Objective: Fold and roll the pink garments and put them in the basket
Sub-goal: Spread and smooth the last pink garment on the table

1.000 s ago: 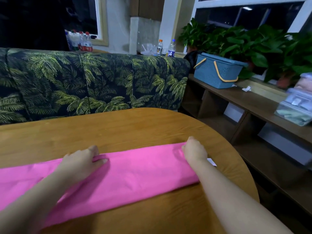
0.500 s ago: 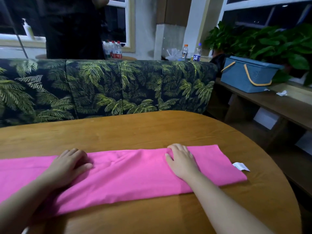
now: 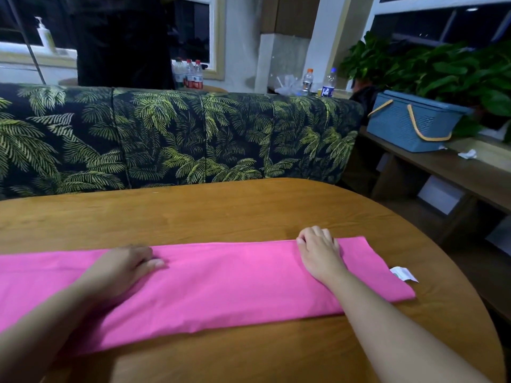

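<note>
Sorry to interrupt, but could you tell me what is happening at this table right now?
A person is folding a pink garment on the wooden table. It lies as a long flat strip, not yet rolled. The left hand rests on it, and the right hand has its fingers curled at the far edge, near the end with the white tag. The blue basket sits on the shelf to the right.

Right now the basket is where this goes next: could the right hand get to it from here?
Probably not without standing: the blue basket sits on a side shelf beyond the table edge, while the right hand rests on the pink garment.
</note>
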`<state>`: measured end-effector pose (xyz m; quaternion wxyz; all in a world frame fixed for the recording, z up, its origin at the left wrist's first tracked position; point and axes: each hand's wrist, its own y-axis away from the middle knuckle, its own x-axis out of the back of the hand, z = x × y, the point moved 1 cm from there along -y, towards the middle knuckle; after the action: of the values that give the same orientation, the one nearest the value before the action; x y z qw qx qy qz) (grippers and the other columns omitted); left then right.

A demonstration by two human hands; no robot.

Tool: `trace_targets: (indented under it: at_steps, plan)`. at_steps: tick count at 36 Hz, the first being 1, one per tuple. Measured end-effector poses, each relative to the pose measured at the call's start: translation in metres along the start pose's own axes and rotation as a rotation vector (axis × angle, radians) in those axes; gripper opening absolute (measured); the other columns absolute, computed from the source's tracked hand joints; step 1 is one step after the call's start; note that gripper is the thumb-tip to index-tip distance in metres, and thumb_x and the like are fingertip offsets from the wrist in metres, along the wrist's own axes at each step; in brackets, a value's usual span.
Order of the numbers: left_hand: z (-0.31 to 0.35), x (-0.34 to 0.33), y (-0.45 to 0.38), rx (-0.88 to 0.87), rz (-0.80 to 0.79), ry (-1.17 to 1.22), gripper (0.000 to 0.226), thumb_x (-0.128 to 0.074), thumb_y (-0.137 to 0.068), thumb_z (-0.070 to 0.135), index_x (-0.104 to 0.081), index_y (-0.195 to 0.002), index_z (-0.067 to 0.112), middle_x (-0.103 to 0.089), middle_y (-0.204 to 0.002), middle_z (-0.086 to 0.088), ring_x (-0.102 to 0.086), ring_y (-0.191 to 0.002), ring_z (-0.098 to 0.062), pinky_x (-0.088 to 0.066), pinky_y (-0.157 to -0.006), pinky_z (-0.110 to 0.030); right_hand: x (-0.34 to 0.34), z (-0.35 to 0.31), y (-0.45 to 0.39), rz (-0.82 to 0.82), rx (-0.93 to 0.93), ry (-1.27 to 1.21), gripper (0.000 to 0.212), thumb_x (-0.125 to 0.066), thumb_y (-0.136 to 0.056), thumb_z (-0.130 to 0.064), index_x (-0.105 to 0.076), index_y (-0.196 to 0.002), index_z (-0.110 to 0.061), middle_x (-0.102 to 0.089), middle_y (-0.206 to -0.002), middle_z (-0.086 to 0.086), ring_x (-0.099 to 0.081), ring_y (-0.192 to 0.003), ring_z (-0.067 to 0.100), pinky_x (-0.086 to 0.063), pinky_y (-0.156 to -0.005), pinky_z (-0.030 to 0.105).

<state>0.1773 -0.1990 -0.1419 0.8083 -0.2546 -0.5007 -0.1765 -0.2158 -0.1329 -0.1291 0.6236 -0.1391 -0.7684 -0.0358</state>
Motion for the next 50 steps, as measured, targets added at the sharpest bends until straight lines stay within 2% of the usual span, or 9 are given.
trace_targets:
  at_steps: [5,13,21,25,29,34,38,42,50]
  plan:
    - [-0.001,0.007,-0.012,0.201,-0.063,-0.023,0.048,-0.037,-0.077,0.063,-0.053,-0.068,0.018,-0.061,-0.067,0.003,-0.059,-0.070,-0.021,-0.045,-0.069,-0.033,0.002,0.001,0.000,0.000,0.019,0.000,0.009,-0.036,-0.099,-0.027,-0.045,-0.097,-0.029,-0.040,-0.104,-0.011,-0.039,-0.112,0.015,-0.028,-0.096,0.034]
    - [-0.003,0.018,-0.028,0.219,-0.109,-0.111,0.041,-0.048,-0.092,0.052,-0.050,-0.071,0.017,-0.059,-0.069,0.002,-0.058,-0.071,-0.021,-0.042,-0.065,-0.032,0.002,0.005,-0.011,-0.087,0.012,0.066,0.022,-0.033,-0.102,-0.033,-0.051,-0.109,-0.022,-0.049,-0.121,-0.002,-0.039,-0.116,0.019,-0.029,-0.099,0.037]
    - [0.009,0.015,-0.046,0.344,-0.234,-0.264,0.044,-0.049,-0.089,0.061,-0.043,-0.071,0.021,-0.053,-0.070,0.003,-0.051,-0.069,-0.021,-0.033,-0.058,-0.029,0.005,0.003,-0.011,-0.082,-0.028,0.058,0.020,-0.037,-0.101,-0.036,-0.051,-0.106,-0.023,-0.051,-0.121,-0.002,-0.042,-0.117,0.020,-0.032,-0.100,0.039]
    - [0.011,0.014,-0.032,0.318,-0.073,-0.413,0.048,-0.045,-0.085,0.070,-0.035,-0.072,0.025,-0.049,-0.064,0.007,-0.053,-0.068,-0.023,-0.036,-0.057,-0.029,0.013,-0.007,-0.006,-0.029,-0.064,0.083,0.008,-0.043,-0.099,-0.029,-0.049,-0.103,-0.026,-0.050,-0.120,-0.002,-0.040,-0.116,0.020,-0.031,-0.097,0.039]
    - [-0.001,0.018,-0.001,0.150,0.224,-0.322,0.038,-0.066,-0.080,0.057,-0.053,-0.083,0.021,-0.062,-0.068,-0.001,-0.062,-0.062,-0.028,-0.037,-0.056,-0.030,0.013,-0.046,0.005,0.059,0.076,0.105,0.037,-0.046,-0.090,-0.006,-0.049,-0.121,-0.025,-0.047,-0.123,-0.002,-0.038,-0.116,0.021,-0.032,-0.094,0.035]
    - [-0.023,0.037,0.026,0.364,0.159,-0.043,0.017,-0.053,-0.095,0.034,-0.061,-0.098,0.019,-0.068,-0.089,-0.007,-0.064,-0.083,-0.029,-0.044,-0.071,-0.035,0.002,-0.130,0.026,-0.017,0.248,-0.175,0.033,-0.046,-0.096,-0.023,-0.050,-0.128,-0.020,-0.048,-0.130,-0.001,-0.038,-0.123,0.019,-0.032,-0.105,0.032]
    - [-0.061,0.048,0.059,0.388,0.187,-0.181,0.035,-0.041,-0.097,0.045,-0.066,-0.096,0.020,-0.066,-0.096,-0.006,-0.059,-0.092,-0.032,-0.047,-0.082,-0.043,-0.019,-0.179,0.043,-0.139,0.235,-0.214,0.048,-0.039,-0.099,-0.039,-0.037,-0.143,-0.021,-0.035,-0.151,-0.001,-0.025,-0.141,0.018,-0.017,-0.118,0.038]
    - [-0.075,0.047,0.078,0.472,0.217,-0.215,0.030,-0.051,-0.092,0.040,-0.068,-0.100,0.017,-0.065,-0.101,-0.008,-0.055,-0.097,-0.032,-0.042,-0.087,-0.045,-0.036,-0.179,0.049,-0.188,0.214,-0.075,0.056,-0.025,-0.100,-0.049,-0.021,-0.152,-0.029,-0.013,-0.161,-0.003,-0.004,-0.148,0.016,0.002,-0.120,0.042]
    - [-0.046,0.030,0.090,0.590,0.259,-0.240,0.020,-0.055,-0.094,0.033,-0.063,-0.104,0.018,-0.061,-0.108,-0.012,-0.052,-0.102,-0.036,-0.039,-0.091,-0.044,-0.039,-0.151,0.030,-0.203,0.261,-0.014,0.059,-0.021,-0.098,-0.057,-0.016,-0.153,-0.034,-0.008,-0.161,-0.010,0.001,-0.148,0.011,0.004,-0.119,0.037]
